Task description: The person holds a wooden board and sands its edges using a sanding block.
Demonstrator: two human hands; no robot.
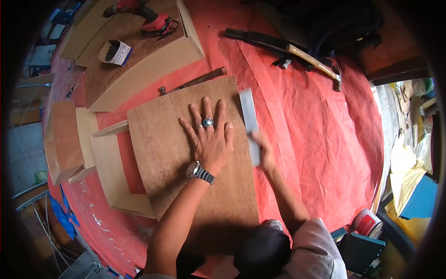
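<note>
My left hand (212, 144) lies flat with its fingers spread on a brown plywood panel (172, 139). It wears rings, and a wristwatch is on the wrist. My right hand (265, 153) grips a long, flat, pale grey bar (248, 111) along the panel's right edge. The bar's exact kind is unclear. Part of the panel overlaps a light wooden frame (110, 160) on the left. Beyond the panel's far edge lie a narrow dark wood strip (200, 79) and a small metal piece (162, 90).
A wooden box (148, 69) at the upper left bears a red cordless drill (160, 24) and a carton of screws or nails (115, 52). A hammer (313, 61) lies at the upper right on the red sheet (325, 153). A can (367, 222) stands lower right.
</note>
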